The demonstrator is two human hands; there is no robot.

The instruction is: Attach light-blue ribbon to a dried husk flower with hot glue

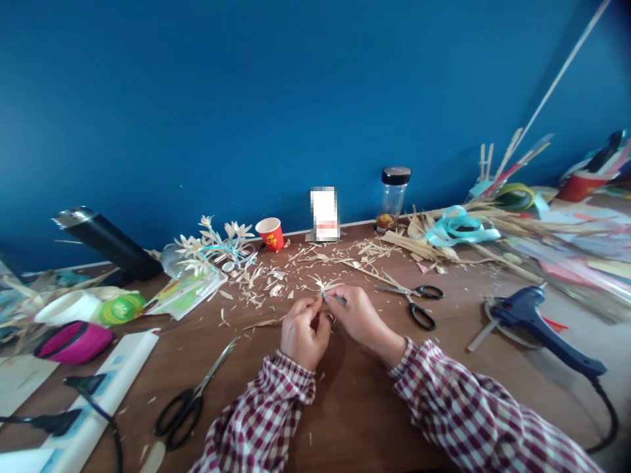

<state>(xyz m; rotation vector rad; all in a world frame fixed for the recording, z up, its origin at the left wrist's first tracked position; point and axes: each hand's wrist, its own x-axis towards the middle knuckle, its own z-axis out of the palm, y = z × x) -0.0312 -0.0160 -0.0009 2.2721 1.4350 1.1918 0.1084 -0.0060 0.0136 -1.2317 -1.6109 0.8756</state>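
Observation:
Both hands meet over the middle of the brown table. My left hand [306, 330] is closed, pinching the base of a small straw-coloured flower [323, 286] whose thin petals fan out above the fingertips. My right hand [359, 316] comes in from the right with its fingers closed at the same base, where a bit of blue shows. Its fingertips partly hide the stem. Scissors with black handles [413, 299] lie to the right of my right hand. A larger pair of scissors [190, 404] rests to the left of my left forearm.
Pale shavings [266, 282] litter the table. Finished-looking straw flowers [217, 243], a red paper cup [270, 234] and a glass jar [393, 200] stand along the blue wall. A blue glue gun [537, 322] lies right; a power strip [106, 401] and black bottle [108, 243] lie left.

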